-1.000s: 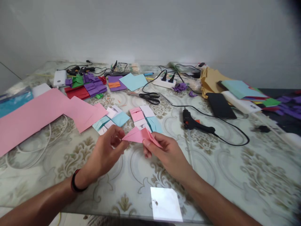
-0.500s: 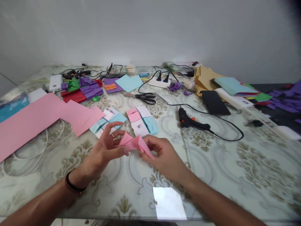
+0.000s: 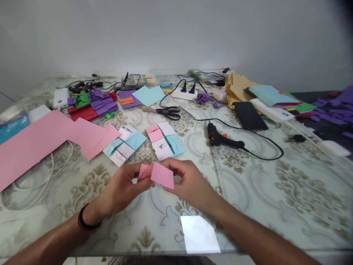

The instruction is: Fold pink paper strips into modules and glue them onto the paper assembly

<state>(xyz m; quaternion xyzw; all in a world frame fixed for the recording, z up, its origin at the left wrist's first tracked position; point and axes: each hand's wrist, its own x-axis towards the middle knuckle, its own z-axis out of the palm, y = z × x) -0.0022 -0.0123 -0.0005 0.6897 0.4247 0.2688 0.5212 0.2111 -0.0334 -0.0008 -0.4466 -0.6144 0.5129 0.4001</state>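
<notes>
A folded piece of pink paper [image 3: 162, 175] is held up between both hands, just over the tabletop. My left hand [image 3: 124, 187] pinches its left part between thumb and fingers. On the other side, my right hand [image 3: 190, 180] grips the right part, where a flat square face shows. The fingertips behind the paper are partly hidden. Beyond the hands lie two flat folded paper squares: one of white and light blue [image 3: 134, 140], the other of pink, white and light blue [image 3: 160, 149]. A white square of paper or light [image 3: 200, 233] shows near the front edge.
Large pink sheets [image 3: 35, 143] cover the left side. A black glue gun [image 3: 220, 139] with its cord lies at right, beside a dark phone [image 3: 250, 115]. Scissors [image 3: 169, 112], a power strip [image 3: 184, 94] and purple, red and green folded papers [image 3: 103, 105] sit farther back.
The pink paper has been turned and its folds brought flatter, so a square face now shows at right. My left fingers have closed in from a spread position. The view has shifted slightly.
</notes>
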